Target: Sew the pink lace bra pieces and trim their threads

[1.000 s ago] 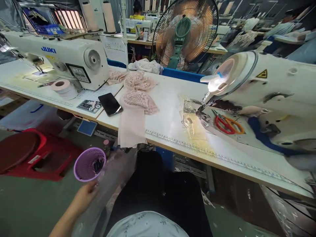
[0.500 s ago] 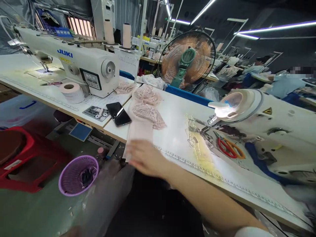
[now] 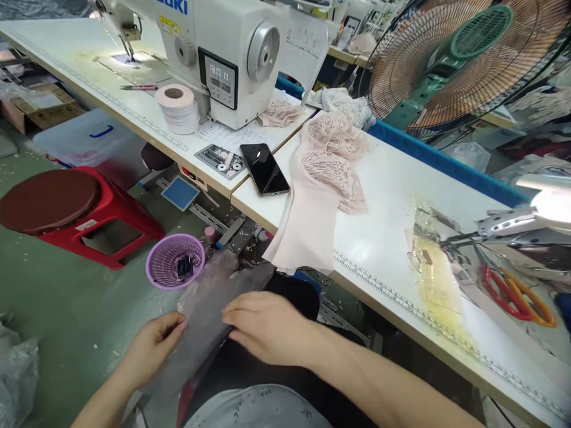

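Observation:
A grey sheer sheet (image 3: 203,309), plastic or cloth I cannot tell, drapes over my lap and hangs down toward the floor. At its left side, my left hand (image 3: 149,348) pinches the edge between thumb and fingers. My right hand (image 3: 270,327) lies over its right side, fingers bent and closed at the sheet; its fingertips are partly hidden. Beyond my hands, a pale pink lace bra piece (image 3: 328,166) rests on the white sewing table (image 3: 383,178), its flat lower panel overhanging the front edge. Neither hand touches it.
A black phone (image 3: 264,169) and a tape roll (image 3: 177,110) lie near the white sewing machine (image 3: 229,53). Scissors (image 3: 513,294) sit by the right-hand machine. A purple basket (image 3: 176,261) and red stool (image 3: 107,208) stand on the floor; a large fan (image 3: 464,65) is behind.
My right hand has left the pink panel at the table edge and come down to the grey sheet. My left hand has come into clear view. The view has tilted down and left.

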Demonstrator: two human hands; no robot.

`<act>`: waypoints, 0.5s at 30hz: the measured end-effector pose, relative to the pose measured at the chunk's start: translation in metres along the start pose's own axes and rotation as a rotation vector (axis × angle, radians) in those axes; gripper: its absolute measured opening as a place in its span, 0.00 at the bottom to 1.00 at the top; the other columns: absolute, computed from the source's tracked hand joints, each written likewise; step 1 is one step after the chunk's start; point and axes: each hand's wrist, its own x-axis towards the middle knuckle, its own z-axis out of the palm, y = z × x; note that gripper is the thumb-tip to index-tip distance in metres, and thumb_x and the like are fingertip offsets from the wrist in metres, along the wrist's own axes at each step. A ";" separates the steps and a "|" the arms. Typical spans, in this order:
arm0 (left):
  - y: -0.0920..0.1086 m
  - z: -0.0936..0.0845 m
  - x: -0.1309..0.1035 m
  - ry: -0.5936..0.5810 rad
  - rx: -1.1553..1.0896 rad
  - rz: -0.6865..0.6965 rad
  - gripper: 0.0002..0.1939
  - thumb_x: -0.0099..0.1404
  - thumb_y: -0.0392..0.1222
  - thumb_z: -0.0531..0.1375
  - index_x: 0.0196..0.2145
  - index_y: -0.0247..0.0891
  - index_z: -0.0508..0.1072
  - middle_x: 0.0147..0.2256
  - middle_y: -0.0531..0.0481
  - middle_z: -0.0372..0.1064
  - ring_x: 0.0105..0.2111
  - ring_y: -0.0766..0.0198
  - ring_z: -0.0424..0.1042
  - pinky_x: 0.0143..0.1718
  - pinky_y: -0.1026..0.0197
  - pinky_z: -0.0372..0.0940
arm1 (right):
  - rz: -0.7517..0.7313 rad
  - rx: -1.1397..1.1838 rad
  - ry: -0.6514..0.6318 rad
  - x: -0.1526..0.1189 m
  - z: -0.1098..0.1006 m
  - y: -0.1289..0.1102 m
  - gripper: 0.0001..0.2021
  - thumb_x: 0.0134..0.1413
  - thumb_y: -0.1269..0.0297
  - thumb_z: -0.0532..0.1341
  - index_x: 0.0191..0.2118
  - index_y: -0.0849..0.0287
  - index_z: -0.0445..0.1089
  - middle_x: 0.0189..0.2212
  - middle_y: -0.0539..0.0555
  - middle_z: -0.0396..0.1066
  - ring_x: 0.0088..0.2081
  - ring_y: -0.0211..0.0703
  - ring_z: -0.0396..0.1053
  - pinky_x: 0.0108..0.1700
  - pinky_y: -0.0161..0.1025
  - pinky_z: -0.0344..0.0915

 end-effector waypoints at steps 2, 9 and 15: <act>0.013 0.000 0.002 -0.010 0.000 0.027 0.22 0.61 0.60 0.48 0.25 0.39 0.67 0.20 0.54 0.58 0.23 0.64 0.59 0.26 0.64 0.57 | 0.193 -0.006 -0.287 0.012 0.048 -0.003 0.24 0.59 0.63 0.57 0.61 0.54 0.57 0.61 0.57 0.57 0.61 0.48 0.54 0.57 0.45 0.59; 0.020 -0.033 -0.016 0.214 0.361 0.075 0.21 0.64 0.56 0.46 0.30 0.39 0.70 0.25 0.51 0.66 0.23 0.62 0.65 0.25 0.61 0.61 | 0.493 -0.037 -0.514 0.011 0.086 0.038 0.11 0.63 0.68 0.51 0.41 0.62 0.71 0.40 0.58 0.74 0.41 0.46 0.72 0.43 0.41 0.64; 0.057 -0.010 -0.025 0.413 0.605 0.776 0.14 0.67 0.39 0.48 0.43 0.42 0.71 0.41 0.47 0.72 0.43 0.60 0.70 0.45 0.59 0.65 | 0.471 -0.132 -0.436 0.023 0.015 0.002 0.14 0.66 0.65 0.46 0.42 0.62 0.68 0.37 0.58 0.73 0.39 0.45 0.71 0.36 0.38 0.61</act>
